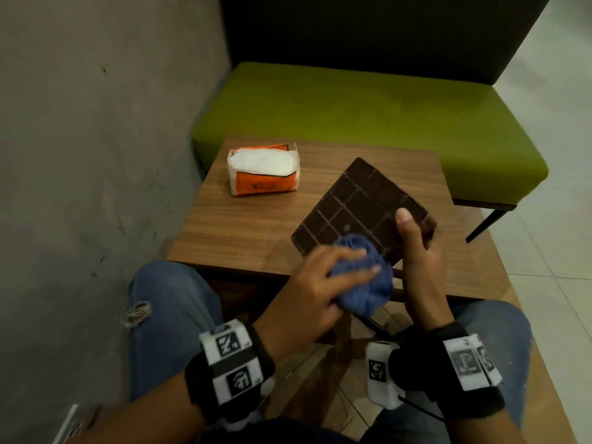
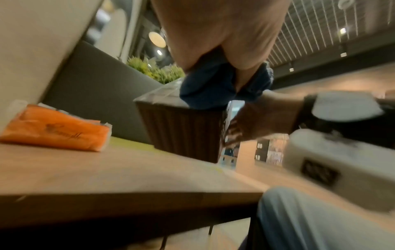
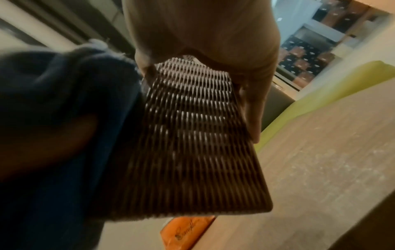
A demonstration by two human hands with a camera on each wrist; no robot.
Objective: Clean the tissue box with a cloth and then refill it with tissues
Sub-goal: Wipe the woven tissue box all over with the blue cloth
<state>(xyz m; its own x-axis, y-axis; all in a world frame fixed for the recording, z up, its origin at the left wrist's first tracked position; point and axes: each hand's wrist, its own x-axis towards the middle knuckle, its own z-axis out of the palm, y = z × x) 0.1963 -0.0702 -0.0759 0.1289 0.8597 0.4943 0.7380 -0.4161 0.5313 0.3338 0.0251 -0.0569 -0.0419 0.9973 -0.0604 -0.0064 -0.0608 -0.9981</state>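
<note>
A dark brown woven tissue box [image 1: 358,206] stands tilted at the near right of the wooden table, its gridded flat face turned up. My right hand [image 1: 413,238] grips its right side, thumb on the flat face. My left hand [image 1: 320,280] holds a bunched blue cloth [image 1: 362,277] against the box's near corner. In the left wrist view the cloth [image 2: 213,88] sits on top of the box [image 2: 181,128]. The right wrist view shows the woven side [image 3: 192,143] with the cloth [image 3: 64,118] to its left. An open orange tissue pack [image 1: 264,169] lies at the far left.
The small wooden table [image 1: 250,225] stands against a grey wall [image 1: 80,123]. A green bench seat [image 1: 368,113] with a dark backrest runs behind it. My knees in blue jeans [image 1: 169,315] are under the near edge. Tiled floor [image 1: 551,187] lies to the right.
</note>
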